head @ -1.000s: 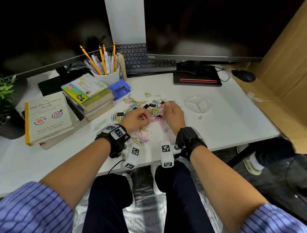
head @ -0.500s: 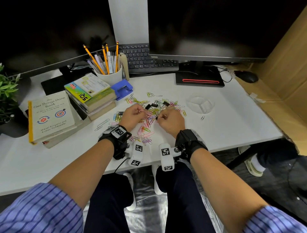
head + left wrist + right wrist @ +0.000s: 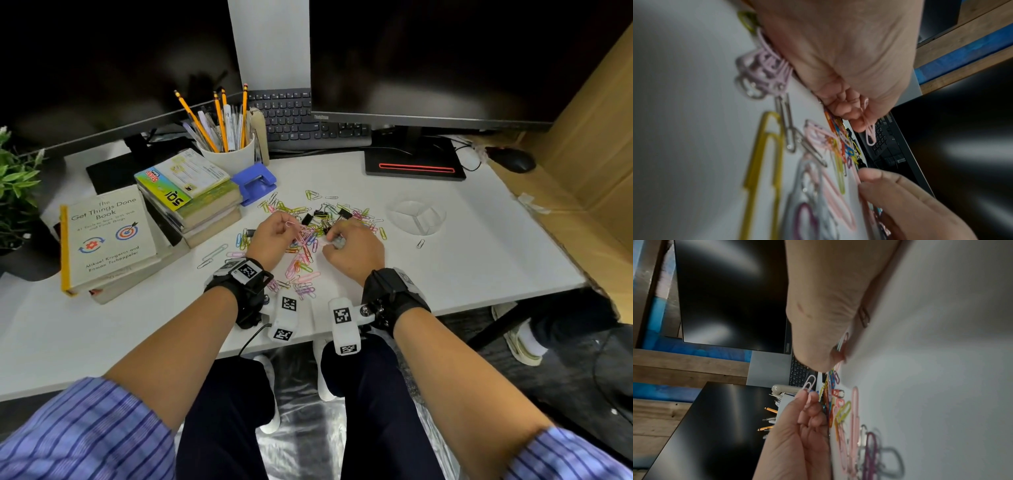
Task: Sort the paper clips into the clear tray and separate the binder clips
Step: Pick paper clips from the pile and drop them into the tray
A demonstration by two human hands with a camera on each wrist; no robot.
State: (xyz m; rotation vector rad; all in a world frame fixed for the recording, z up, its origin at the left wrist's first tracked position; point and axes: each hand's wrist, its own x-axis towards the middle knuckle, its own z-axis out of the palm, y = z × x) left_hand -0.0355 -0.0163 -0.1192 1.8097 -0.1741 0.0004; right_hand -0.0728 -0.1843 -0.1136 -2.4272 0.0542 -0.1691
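A heap of coloured paper clips [image 3: 301, 263] lies mid-desk, with several black binder clips [image 3: 344, 213] mixed in at its far side. My left hand [image 3: 285, 229] pinches one pink paper clip [image 3: 290, 224] just above the heap; the same pink paper clip [image 3: 870, 131] sticks out past my fingertips in the left wrist view. My right hand [image 3: 334, 240] rests on the heap with its fingers curled round a few paper clips [image 3: 843, 340]. The clear three-part tray [image 3: 397, 210] sits to the right of the heap, apart from both hands.
A single silver clip [image 3: 420, 244] lies in front of the tray. Stacked books [image 3: 205, 205], a blue hole punch [image 3: 255, 181] and a pencil cup [image 3: 229, 157] stand left of the heap. Behind are a keyboard [image 3: 308, 130] and a monitor base [image 3: 414, 168]. A cardboard wall [image 3: 589, 137] bounds the right.
The hands, together over a pink clip a second ago, have drawn apart. My left hand has lifted a pink clip and my right hand has closed on the heap.
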